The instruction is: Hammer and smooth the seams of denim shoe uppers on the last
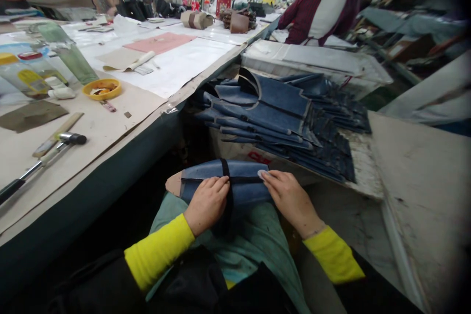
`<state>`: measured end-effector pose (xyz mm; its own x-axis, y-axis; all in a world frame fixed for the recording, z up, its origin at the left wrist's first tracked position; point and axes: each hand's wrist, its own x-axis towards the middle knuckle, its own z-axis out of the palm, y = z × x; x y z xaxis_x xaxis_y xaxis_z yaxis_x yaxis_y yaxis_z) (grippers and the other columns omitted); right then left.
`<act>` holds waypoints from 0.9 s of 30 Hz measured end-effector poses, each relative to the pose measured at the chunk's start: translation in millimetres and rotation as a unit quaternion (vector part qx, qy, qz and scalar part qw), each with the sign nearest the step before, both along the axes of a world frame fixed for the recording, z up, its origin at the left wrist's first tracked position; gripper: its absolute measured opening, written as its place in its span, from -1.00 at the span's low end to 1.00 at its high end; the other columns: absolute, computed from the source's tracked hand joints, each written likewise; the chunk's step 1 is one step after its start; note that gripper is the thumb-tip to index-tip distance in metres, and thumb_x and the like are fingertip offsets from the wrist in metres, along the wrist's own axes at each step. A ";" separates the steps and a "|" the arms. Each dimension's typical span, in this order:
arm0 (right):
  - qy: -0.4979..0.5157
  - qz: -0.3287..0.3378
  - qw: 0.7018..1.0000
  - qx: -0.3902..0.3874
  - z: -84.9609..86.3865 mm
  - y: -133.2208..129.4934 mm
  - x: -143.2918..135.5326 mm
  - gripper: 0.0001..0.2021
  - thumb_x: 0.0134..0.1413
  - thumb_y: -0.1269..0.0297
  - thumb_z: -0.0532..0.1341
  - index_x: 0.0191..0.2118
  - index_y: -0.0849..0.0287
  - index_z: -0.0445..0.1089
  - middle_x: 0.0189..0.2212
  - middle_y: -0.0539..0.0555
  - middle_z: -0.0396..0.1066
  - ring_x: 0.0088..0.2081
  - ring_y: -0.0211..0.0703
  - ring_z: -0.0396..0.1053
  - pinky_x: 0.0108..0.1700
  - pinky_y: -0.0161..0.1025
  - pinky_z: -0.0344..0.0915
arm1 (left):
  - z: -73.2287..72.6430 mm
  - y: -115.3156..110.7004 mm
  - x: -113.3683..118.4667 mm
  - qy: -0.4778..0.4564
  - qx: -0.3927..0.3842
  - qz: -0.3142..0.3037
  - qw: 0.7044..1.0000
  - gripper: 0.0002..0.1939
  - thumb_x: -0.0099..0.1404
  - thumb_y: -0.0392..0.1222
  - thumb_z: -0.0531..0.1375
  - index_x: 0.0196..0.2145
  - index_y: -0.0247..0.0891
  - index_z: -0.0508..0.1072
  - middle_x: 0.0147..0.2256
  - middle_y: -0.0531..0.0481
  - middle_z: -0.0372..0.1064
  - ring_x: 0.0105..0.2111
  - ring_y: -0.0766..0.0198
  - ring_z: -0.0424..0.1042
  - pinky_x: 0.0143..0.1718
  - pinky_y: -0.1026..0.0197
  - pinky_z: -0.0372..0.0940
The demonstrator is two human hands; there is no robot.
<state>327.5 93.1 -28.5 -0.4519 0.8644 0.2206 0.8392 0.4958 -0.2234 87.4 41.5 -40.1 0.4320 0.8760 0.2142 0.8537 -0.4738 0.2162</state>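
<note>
On my lap, over green cloth, lies a long blue leather-like piece (243,191) with a dark seam strip along its middle. At its left end a pinkish-tan tip (174,184) pokes out. Across it runs a black strap (224,166). My left hand (208,201) rests on the piece, fingers curled and pressed at the place where strap and seam strip cross. Near the right end, my right hand (290,196) pinches a small whitish rounded piece (262,174) against the seam. What its curled fingers hide underneath I cannot see.
Beyond my lap, a stack of blue pieces (272,113) sits on a white box. On the left table (140,108) lie a hammer (73,138), a yellow dish (102,89), a tilted green bottle (69,54) and jars. A person (327,5) in dark red sits ahead right.
</note>
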 end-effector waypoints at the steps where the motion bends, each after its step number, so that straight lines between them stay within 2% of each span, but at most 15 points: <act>1: 0.009 0.003 1.000 -0.007 1.5 0.3 -0.4 -0.69 0.20 0.30 0.03 -0.02 0.16 0.39 -0.12 0.16 0.39 -0.10 -0.05 0.27 -0.04 -0.08 0.29 | -0.2 -0.6 -0.5 -0.002 0.004 0.001 1.000 -0.67 0.27 -0.33 0.02 -0.01 -0.31 0.32 0.07 -0.12 0.27 -0.06 0.12 0.26 -0.02 0.06 0.19; 3: 0.034 0.020 0.999 -0.025 4.7 -0.7 -9.1 -0.70 0.19 0.29 0.05 -0.03 0.15 0.39 -0.14 0.14 0.39 -0.12 -0.08 0.29 -0.05 -0.10 0.29 | 0.2 -1.8 -2.3 -0.004 0.011 0.002 1.000 -0.67 0.25 -0.35 0.04 -0.02 -0.31 0.32 0.06 -0.13 0.28 -0.06 0.12 0.26 -0.02 0.07 0.19; 7: 0.055 0.080 0.993 -0.068 11.8 -7.6 -47.4 -0.70 0.18 0.30 0.07 0.00 0.15 0.36 -0.13 0.13 0.37 -0.13 -0.12 0.28 -0.06 -0.15 0.29 | 3.4 -4.0 -7.4 -0.006 0.011 0.004 1.000 -0.66 0.23 -0.36 0.05 -0.02 -0.31 0.32 0.04 -0.13 0.30 -0.06 0.15 0.27 -0.03 0.08 0.20; 10: 0.020 0.101 0.991 -0.085 17.9 -11.2 -71.3 -0.73 0.18 0.32 0.08 -0.03 0.17 0.37 -0.16 0.11 0.37 -0.14 -0.13 0.27 -0.08 -0.18 0.30 | 4.7 -4.8 -8.9 0.001 0.005 0.010 1.000 -0.66 0.24 -0.35 0.05 -0.01 -0.32 0.32 0.03 -0.13 0.30 -0.07 0.14 0.27 -0.03 0.07 0.19; 12: -0.017 0.103 0.991 -0.079 22.1 -11.6 -76.9 -0.74 0.19 0.33 0.06 -0.05 0.18 0.38 -0.19 0.12 0.38 -0.14 -0.11 0.26 -0.09 -0.19 0.30 | 3.9 -4.9 -8.4 0.004 0.003 0.009 1.000 -0.66 0.25 -0.35 0.04 -0.01 -0.32 0.32 0.04 -0.13 0.30 -0.07 0.13 0.27 -0.02 0.07 0.19; 17: -0.079 0.104 0.990 -0.056 27.6 -12.1 -62.3 -0.72 0.21 0.34 0.03 -0.02 0.16 0.35 -0.17 0.13 0.37 -0.13 -0.09 0.24 -0.12 -0.20 0.30 | -1.4 -4.0 -5.2 -0.008 0.003 0.006 1.000 -0.63 0.27 -0.35 0.01 0.03 -0.30 0.30 0.05 -0.13 0.29 -0.04 0.12 0.27 -0.02 0.05 0.18; 27: -0.076 0.049 0.995 -0.031 17.9 -17.8 -4.4 -0.70 0.21 0.35 0.03 0.01 0.11 0.34 -0.11 0.12 0.37 -0.10 -0.07 0.25 -0.11 -0.15 0.30 | -7.0 -5.2 -6.7 -0.026 0.001 0.011 1.000 -0.61 0.29 -0.35 -0.01 0.06 -0.29 0.29 0.07 -0.10 0.28 0.00 0.12 0.25 0.03 0.04 0.17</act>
<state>323.2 75.2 -10.6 -0.5580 0.8247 0.0920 0.8144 0.5655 -0.1305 80.6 36.3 -47.1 0.4012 0.8847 0.2372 0.8514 -0.4557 0.2597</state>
